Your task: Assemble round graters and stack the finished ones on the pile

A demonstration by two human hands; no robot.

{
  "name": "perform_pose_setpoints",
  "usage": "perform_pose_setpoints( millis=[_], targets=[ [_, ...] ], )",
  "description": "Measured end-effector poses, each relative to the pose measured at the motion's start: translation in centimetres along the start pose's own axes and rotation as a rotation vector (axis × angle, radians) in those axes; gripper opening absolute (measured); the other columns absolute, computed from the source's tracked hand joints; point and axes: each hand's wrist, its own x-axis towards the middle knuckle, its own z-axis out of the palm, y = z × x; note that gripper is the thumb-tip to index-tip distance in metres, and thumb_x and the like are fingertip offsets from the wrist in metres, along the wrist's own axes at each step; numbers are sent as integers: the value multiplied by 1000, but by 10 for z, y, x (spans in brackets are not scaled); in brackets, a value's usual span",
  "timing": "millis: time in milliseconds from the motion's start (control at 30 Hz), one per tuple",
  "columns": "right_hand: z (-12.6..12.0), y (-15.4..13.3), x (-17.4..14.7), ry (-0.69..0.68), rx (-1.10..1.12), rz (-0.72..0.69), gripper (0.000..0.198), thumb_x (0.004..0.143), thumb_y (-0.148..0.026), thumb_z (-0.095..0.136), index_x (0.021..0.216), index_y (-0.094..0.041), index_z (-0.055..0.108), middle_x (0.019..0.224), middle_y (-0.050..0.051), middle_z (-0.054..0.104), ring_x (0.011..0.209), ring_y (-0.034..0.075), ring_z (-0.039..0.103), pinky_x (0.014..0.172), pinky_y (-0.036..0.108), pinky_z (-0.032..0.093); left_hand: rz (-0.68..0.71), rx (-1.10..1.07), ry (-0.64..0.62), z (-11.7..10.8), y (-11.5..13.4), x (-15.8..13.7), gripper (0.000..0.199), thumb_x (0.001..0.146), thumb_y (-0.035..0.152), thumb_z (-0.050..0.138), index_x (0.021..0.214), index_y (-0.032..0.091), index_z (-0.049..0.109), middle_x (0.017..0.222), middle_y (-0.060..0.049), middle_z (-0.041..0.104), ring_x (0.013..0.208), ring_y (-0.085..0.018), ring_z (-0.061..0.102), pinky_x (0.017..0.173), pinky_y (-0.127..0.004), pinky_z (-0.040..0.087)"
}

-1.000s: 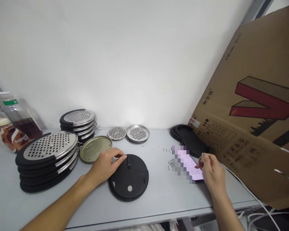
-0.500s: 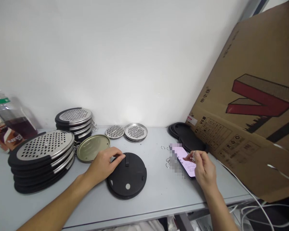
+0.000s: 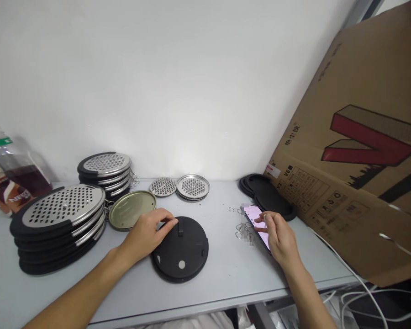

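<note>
A black round cover (image 3: 188, 244) with a short tab and pale round spots lies on the table. My left hand (image 3: 150, 230) is closed at its upper left edge, thumb and forefinger pinched beside the tab. Over a phone (image 3: 252, 213) with a lit pinkish screen hovers my right hand (image 3: 279, 235), its fingers pinched together at the screen. Something small and pale shows between those fingers, too small to name. Several small wire rings (image 3: 239, 232) lie left of the phone, partly blurred out.
Stacks of black-rimmed grater discs (image 3: 65, 205) stand at left, near a gold-coloured lid (image 3: 132, 209). Loose metal grater discs (image 3: 193, 186) rest by the wall. Black covers (image 3: 274, 196) lie beside a large cardboard box (image 3: 329, 192). Bottles (image 3: 23, 176) stand far left.
My right hand has moved left, further over the phone, covering more of its lower screen. The left hand and the black cover stay in place.
</note>
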Motion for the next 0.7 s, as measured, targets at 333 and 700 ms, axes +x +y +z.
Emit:
perform_pose_setpoints(
  millis=[333,700],
  targets=[
    [-4,-1,1,173,90,88,40,94,-56,42,92,-19,56,92,8,63,79,22,68,65,36,61,-8,4,-13,0,1,0,22,94,35,53,86,22,68,85,-1,71,81,-18,63,70,-28,48],
    [-17,11,5,414,-242,183,44,96,-56,33,88,-17,54,82,10,70,52,19,65,58,33,48,9,-2,-7,0,0,-1,22,94,36,53,87,22,68,85,-1,71,80,-18,64,69,-28,48]
  ],
)
